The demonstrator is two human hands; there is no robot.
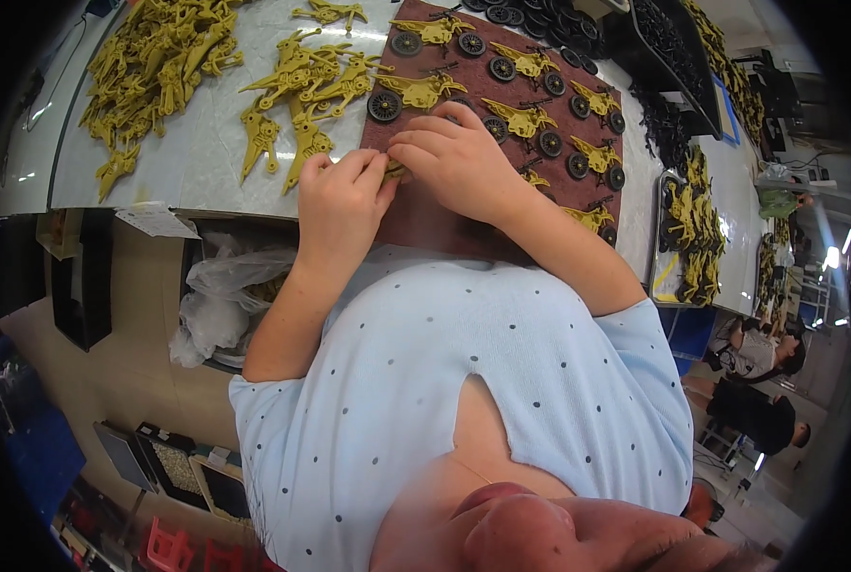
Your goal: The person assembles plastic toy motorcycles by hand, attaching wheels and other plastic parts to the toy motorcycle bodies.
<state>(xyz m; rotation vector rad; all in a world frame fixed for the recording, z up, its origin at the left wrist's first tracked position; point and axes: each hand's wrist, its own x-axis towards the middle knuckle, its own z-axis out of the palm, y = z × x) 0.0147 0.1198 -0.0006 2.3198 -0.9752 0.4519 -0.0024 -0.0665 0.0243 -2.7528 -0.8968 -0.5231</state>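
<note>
My left hand and my right hand meet at the front edge of the table, fingers pinched together. Between their fingertips is a small yellow plastic part, mostly hidden by the fingers. Just beyond, on a brown-red cloth mat, stand rows of toy motorcycles with yellow bodies and black spoked wheels. The nearest is a toy motorcycle just past my right knuckles. Loose yellow body parts lie on the table to the left of the mat.
A big heap of yellow parts covers the far left. Black wheels pile up behind the mat, beside a black bin. At right is a tray of yellow-and-black pieces. A plastic bag hangs below the table edge. Two people sit far right.
</note>
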